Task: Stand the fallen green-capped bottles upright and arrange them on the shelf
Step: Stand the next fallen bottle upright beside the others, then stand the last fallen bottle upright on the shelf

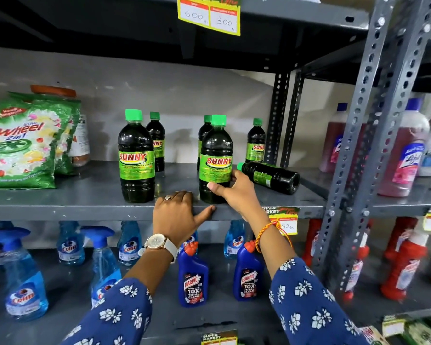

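Right hand (237, 192): fingers wrapped around the lower part of an upright front bottle (215, 159) near the shelf (85, 195) edge. Left hand (177, 212): fingers relaxed, flat on that edge, holding nothing. Fallen bottle (270, 176) lies just behind the right fingers.

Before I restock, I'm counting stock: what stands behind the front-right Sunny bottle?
Behind the front-right Sunny bottle, held by the right hand, one more upright bottle shows its cap and shoulder. Its lower body is covered, as is anything directly behind.
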Tool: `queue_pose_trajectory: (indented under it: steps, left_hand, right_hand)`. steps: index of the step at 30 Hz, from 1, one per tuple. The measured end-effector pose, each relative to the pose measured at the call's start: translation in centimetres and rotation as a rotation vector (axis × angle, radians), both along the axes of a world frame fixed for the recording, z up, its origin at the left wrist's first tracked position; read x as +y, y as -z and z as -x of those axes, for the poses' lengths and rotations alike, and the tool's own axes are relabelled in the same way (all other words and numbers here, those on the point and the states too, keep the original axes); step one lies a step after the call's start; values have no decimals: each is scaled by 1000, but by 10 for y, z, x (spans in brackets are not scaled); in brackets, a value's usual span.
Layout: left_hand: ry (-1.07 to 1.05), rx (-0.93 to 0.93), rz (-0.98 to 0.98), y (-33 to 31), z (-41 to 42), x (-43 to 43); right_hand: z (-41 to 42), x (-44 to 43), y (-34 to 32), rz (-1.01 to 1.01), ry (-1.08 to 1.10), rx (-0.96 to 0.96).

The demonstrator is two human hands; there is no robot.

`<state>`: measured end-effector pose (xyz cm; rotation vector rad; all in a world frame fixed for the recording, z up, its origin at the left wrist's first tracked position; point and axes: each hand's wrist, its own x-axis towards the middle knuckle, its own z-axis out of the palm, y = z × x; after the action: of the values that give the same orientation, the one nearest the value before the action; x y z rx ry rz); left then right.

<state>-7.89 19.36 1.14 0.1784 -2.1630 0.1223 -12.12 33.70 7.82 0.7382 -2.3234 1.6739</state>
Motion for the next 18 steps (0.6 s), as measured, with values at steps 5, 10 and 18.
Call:
queue_pose_trajectory:
  steps: [5,10,18]
  left_hand:
    - [-23,-61,-12,1,0,1]
    - [123,107,-192,15,-2,12]
    - [409,-44,62,4,31,103]
  right_hand:
    - [1,3,3,6,-31,-10]
    - [12,26,-10,10,-31,-11]
    - [84,93,-51,-172,354,177]
